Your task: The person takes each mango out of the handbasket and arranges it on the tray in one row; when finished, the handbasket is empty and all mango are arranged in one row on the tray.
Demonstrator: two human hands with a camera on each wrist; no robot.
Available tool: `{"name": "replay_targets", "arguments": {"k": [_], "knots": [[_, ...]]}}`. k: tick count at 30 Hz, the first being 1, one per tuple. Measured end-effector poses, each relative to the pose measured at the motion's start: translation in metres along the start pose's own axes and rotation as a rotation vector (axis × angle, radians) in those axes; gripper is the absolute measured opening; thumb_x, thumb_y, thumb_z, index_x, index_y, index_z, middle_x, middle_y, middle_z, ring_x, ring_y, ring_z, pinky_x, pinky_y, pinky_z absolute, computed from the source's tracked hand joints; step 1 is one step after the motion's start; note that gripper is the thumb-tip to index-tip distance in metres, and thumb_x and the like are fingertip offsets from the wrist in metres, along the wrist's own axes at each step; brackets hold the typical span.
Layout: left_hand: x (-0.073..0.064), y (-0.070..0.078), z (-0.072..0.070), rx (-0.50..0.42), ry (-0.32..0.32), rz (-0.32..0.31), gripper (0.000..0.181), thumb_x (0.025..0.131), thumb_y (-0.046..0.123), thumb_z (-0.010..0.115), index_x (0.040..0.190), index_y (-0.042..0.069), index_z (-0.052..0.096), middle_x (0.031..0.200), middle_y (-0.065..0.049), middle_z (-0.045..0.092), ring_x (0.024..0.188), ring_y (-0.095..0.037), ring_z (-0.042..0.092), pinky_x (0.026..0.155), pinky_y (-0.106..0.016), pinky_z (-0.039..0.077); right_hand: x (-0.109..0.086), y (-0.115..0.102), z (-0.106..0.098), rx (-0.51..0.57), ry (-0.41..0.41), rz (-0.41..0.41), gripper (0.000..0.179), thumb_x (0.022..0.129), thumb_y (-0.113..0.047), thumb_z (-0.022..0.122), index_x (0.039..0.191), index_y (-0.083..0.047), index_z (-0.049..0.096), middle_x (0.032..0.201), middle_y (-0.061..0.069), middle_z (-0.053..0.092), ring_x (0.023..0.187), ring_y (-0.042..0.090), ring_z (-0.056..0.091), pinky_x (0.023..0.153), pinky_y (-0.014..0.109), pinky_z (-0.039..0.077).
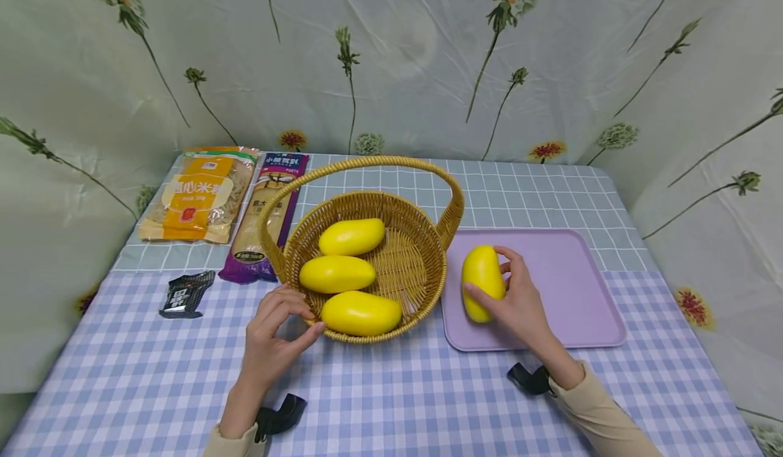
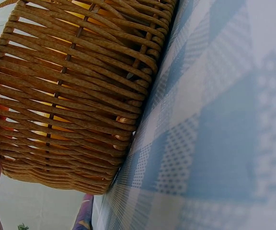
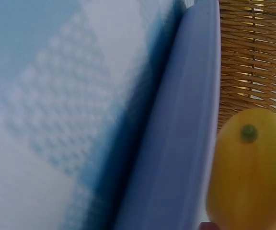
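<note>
A yellow mango [image 1: 482,272] is gripped between the thumb and fingers of my right hand [image 1: 523,304], over the left part of the lilac tray [image 1: 565,287]. In the right wrist view the mango [image 3: 250,167] shows its green stem end, with the tray's edge [image 3: 195,96] beside it. My left hand [image 1: 275,338] holds the near left rim of a woven basket [image 1: 400,266] with an arched handle. Three more mangoes lie inside, the nearest mango [image 1: 361,313] close to my left thumb. Through the basket's weave [image 2: 75,96], bits of yellow show in the left wrist view.
An orange-and-clear food bag [image 1: 198,195] and a purple pasta packet [image 1: 259,219] lie at the back left, the pasta packet close to the basket. A small black packet [image 1: 186,295] is left of the basket. Checked cloth [image 1: 391,402] covers the table.
</note>
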State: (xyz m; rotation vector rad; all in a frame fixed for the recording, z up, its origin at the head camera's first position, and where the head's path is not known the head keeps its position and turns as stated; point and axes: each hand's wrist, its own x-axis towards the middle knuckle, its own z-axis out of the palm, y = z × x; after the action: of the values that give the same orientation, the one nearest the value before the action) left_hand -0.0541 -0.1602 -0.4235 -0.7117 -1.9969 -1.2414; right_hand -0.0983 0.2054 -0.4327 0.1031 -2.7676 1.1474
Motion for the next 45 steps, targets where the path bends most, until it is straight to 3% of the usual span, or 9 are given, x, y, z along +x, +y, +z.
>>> {"name": "replay_targets", "arguments": {"k": [14,35,45], "knots": [[-0.0068,-0.0075,0.0004,0.009,-0.007,-0.018,0.037,0.086,0.037,0.069,0.075,0.003,0.061,0.084,-0.014,0.059,0.086,-0.026,0.053,0.104,-0.038,0.037,0.0013,-0.0014,0.0029,-0.088,-0.079,0.048,0.08,0.076,-0.046,0.075,0.136,-0.012,0.035,0.105,0.014,0.051,0.084,0.028,0.053,0.062,0.034,0.043],[-0.0026,-0.003,0.0002,0.003,-0.001,-0.007,0.035,0.087,0.035,0.069,0.074,0.003,0.061,0.085,-0.01,0.06,0.084,-0.029,0.054,0.103,-0.037,0.038,0.0058,0.0005,0.0007,-0.153,-0.143,0.121,0.081,0.08,-0.057,0.066,0.137,-0.009,0.034,0.102,0.016,0.052,0.075,0.027,0.053,0.057,0.031,0.042],[-0.0029,-0.0026,-0.0002,0.002,-0.006,-0.012,0.035,0.087,0.035,0.069,0.074,0.003,0.061,0.085,-0.01,0.06,0.083,-0.029,0.054,0.104,-0.038,0.037,0.0079,-0.0024,-0.0006,-0.199,-0.177,0.131,0.081,0.082,-0.061,0.061,0.138,-0.008,0.034,0.112,0.021,0.053,0.084,0.033,0.057,0.061,0.039,0.047]]}}
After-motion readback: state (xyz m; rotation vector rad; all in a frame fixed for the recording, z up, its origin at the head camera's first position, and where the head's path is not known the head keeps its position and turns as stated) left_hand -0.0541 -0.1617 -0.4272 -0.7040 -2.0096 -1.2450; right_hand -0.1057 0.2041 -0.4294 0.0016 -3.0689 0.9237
